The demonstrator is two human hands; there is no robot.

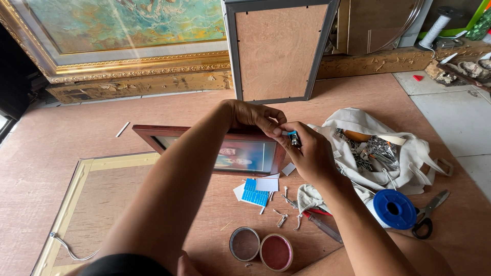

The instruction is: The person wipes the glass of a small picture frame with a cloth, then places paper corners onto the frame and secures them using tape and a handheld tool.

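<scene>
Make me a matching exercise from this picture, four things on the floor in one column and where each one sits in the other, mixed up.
Things:
1. Blue spool of white cord
2. Black-handled metal scissors
3. Two round open tins
4. Dark red wooden picture frame

Places:
A. Under the two hands, towards the left hand
B. Far right, just right of the spool
C. Nearest the camera, bottom centre
D. Below the white cloth bag

Pairs: 1-D, 2-B, 3-C, 4-A
</scene>
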